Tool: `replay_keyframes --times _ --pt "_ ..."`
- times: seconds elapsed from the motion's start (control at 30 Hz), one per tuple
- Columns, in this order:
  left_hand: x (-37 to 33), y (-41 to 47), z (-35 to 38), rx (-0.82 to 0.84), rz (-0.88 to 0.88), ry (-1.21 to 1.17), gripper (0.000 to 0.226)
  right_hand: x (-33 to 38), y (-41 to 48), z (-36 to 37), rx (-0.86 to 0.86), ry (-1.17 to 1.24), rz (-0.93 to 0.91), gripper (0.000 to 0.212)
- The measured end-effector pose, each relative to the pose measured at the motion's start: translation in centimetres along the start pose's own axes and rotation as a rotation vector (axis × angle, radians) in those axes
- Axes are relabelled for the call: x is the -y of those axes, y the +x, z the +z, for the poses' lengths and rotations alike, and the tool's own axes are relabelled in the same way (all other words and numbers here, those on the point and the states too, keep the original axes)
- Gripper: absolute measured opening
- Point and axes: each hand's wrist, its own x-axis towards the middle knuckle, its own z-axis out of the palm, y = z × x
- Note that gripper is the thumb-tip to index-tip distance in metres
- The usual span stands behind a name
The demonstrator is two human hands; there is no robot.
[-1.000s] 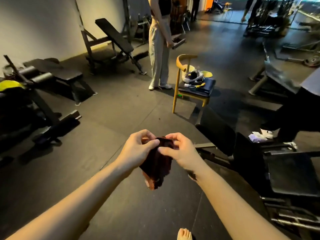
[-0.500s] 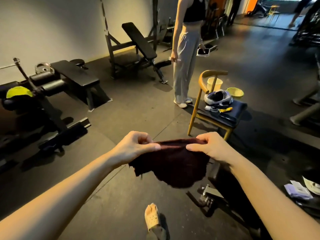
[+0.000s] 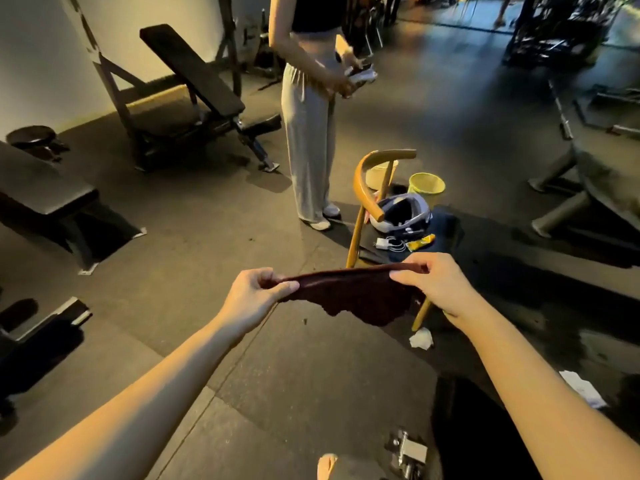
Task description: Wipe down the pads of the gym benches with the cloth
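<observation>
A pale wall (image 3: 41,46) fills the upper left of the frame, a dark tiled floor (image 3: 277,375) spreads below in warm yellowish light, and a wooden chair (image 3: 360,181) stands right of centre by 2 buckets (image 3: 426,183).

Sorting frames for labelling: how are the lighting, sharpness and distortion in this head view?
Head view: dim, warm light, brightest on the wall upper left; the cloth pinched by the left hand and right hand is fairly sharp but nearly black; the standing person's hands are motion-blurred; wide-angle distortion stretches the forearms; the lower right corner sinks into shadow.
</observation>
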Motion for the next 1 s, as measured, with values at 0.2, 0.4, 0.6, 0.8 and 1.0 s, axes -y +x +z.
replay_keyframes --times 0.2,0.4,0.6,0.8,1.0 --pt "-2.6 13.7 4.1 0.014 0.005 -0.073 0.013 -1.6 12.8 -4.3 -0.113 0.193 0.075 0.013" --pt "-3.7 28.4 11.0 -0.01 -0.148 -0.261 0.01 -6.7 29.6 -8.5 -0.274 0.32 0.161 0.008" --pt "-1.3 44.1 18.2 -0.07 -0.387 -0.253 0.023 -15.3 49.3 -9.4 -0.193 0.181 0.264 0.008" --pt "0.8 54.9 22.9 -0.29 -0.486 -0.215 0.025 -21.8 62.3 -8.3 -0.098 0.049 0.315 0.007" --pt "5.4 60.1 25.4 -0.361 -0.605 -0.16 0.019 -26.3 68.1 -5.4 -0.008 -0.046 0.381 0.013"
